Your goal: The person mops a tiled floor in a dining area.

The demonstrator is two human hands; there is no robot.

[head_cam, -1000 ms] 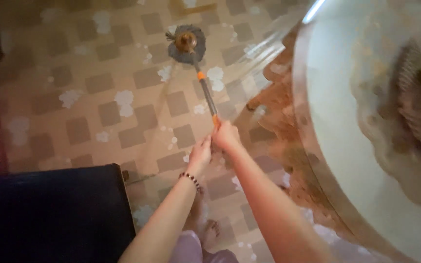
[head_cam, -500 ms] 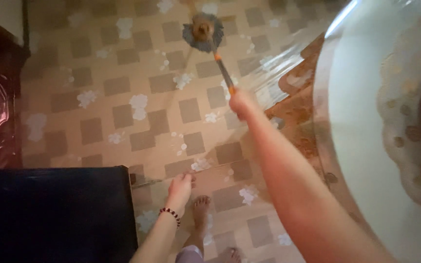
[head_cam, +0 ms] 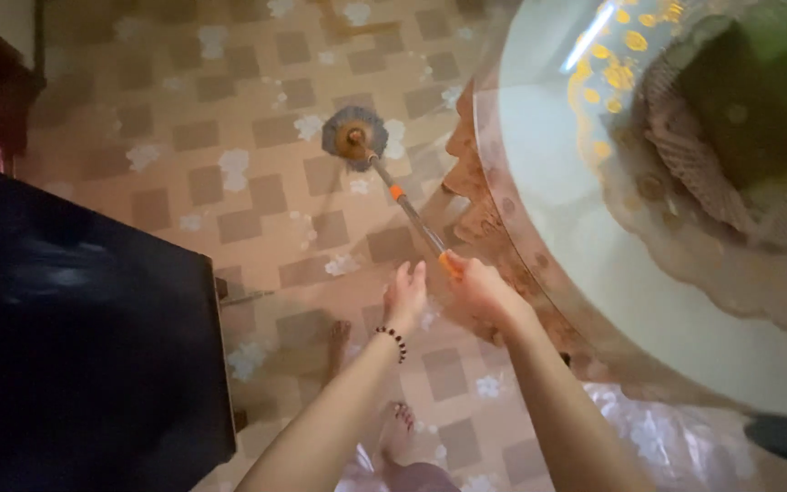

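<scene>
With the right hand clenched around the mop handle at frame centre and the mop head on the tiled floor above, close the spread, unladen left hand onto the handle for steadier strokes.

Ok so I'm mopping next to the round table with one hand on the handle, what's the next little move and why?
Probably close the left hand back onto the mop handle. Only the right hand grips it, at the orange collar, while the left hand is open just beside the handle. The mop head sits far out on the tiled floor, near the glass table edge, so two hands would likely steady it.
</scene>
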